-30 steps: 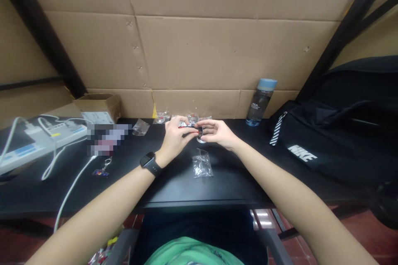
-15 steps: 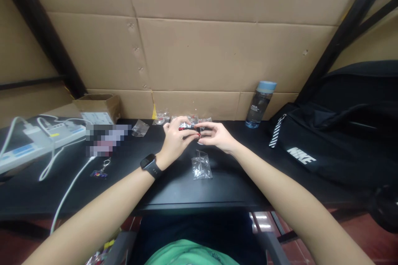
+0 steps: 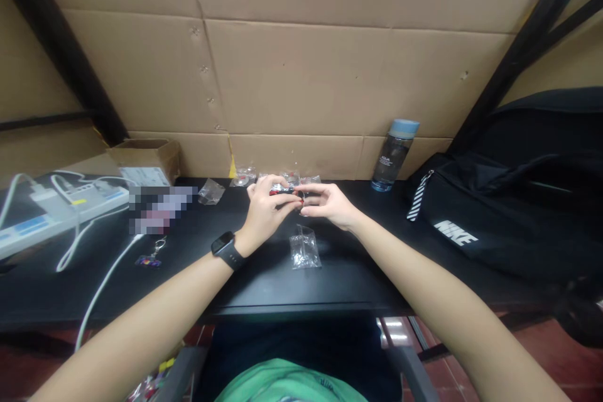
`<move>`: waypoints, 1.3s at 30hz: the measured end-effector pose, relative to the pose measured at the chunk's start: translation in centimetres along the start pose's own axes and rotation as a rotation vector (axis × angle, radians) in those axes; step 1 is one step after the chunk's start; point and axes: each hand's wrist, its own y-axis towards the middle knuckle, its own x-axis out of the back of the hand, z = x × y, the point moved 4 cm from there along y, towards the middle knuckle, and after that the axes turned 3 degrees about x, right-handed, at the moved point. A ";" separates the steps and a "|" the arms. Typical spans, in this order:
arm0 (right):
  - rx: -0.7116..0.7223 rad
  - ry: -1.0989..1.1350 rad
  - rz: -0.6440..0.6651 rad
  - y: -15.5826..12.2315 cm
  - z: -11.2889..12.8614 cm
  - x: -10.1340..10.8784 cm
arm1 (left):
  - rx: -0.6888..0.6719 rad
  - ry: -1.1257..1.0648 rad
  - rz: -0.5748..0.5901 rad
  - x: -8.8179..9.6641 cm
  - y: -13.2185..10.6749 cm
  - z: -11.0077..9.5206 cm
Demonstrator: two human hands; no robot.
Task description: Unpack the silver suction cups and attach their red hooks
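Note:
Over the black table my left hand (image 3: 268,204) is closed around a small red and black item (image 3: 281,191), its thumb and index finger pinched towards the right. Most of that item is hidden by the fingers. Facing it, my right hand (image 3: 327,206) has thumb and fingers curled in at the item's right end, where a small red bit and a thin light loop (image 3: 302,198) show. What exactly the right fingertips grip is too small to make out. Below both hands lies a crumpled clear plastic bag (image 3: 305,247).
Several small clear bags (image 3: 244,176) lie behind the hands, another bag (image 3: 210,191) left. A water bottle (image 3: 394,156) and black bag (image 3: 471,220) stand right. Leftward are a cardboard box (image 3: 145,160), power strip (image 3: 61,213), pixelated object (image 3: 162,210) with white cable, and keychain (image 3: 151,256).
The whole view has shifted slightly. Both hands keep nearly the same hold on the small red and black item, with only slight finger movement at its right end.

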 end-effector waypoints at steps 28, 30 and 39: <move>0.265 -0.512 -0.008 0.0 0.3 -0.7 | 0.246 -0.174 0.273 -2.4 -0.4 3.2; 0.272 -0.531 -0.012 0.0 0.3 -0.5 | 0.230 -0.210 0.279 -2.6 -0.4 3.3; 0.280 -0.537 -0.013 0.2 0.1 -0.2 | 0.119 -0.148 0.347 -2.3 -0.1 3.1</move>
